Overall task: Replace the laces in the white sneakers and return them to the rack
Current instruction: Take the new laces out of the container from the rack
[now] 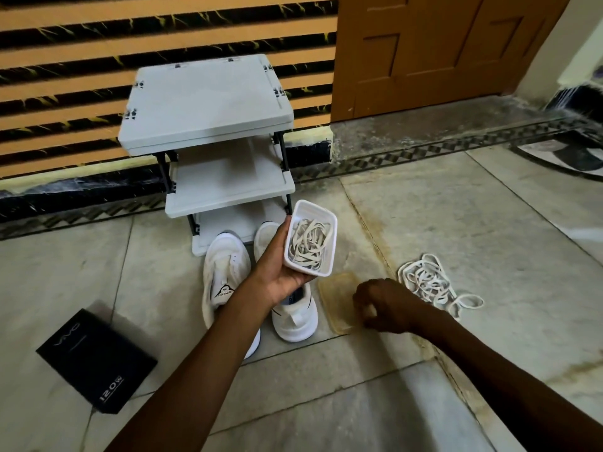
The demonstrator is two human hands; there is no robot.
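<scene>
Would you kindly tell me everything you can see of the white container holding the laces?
The white container is a small rectangular tub with rounded corners, seemingly thin plastic. It is open, no lid on it, and holds a loose tangle of flat off-white laces. The left hand grips it from its left side and underneath, holding it in the air over the white sneakers, before the rack's lowest shelf, tilted so its open top faces the camera. Nothing else touches it.

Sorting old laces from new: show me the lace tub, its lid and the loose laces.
lace tub [315,209]: head view, bare far inner wall.
lid [337,301]: head view, its middle.
loose laces [427,282]: head view, middle of pile.
</scene>
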